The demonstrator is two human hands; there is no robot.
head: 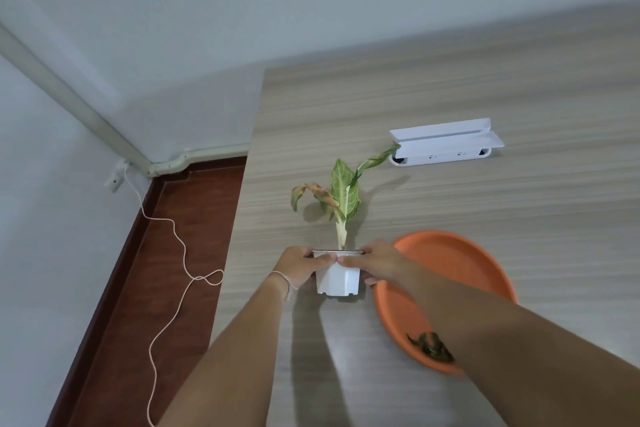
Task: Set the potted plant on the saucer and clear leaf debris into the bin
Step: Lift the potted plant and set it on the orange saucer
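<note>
Left of both hands, the table edge (239,204) runs close. Between left hand (301,269) and right hand (375,263), both clasped around its rim, stands the white plastic pot (337,279), likely light, top-heavy. Just right lies the orange saucer (457,263), with leaf debris (431,351) inside.

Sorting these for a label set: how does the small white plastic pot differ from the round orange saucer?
The white plastic pot is tall, angular-sided and gripped by both hands; the orange saucer is flat, round and unheld. The pot holds a plant, the saucer dried leaf debris. Both rest on the table.
</note>
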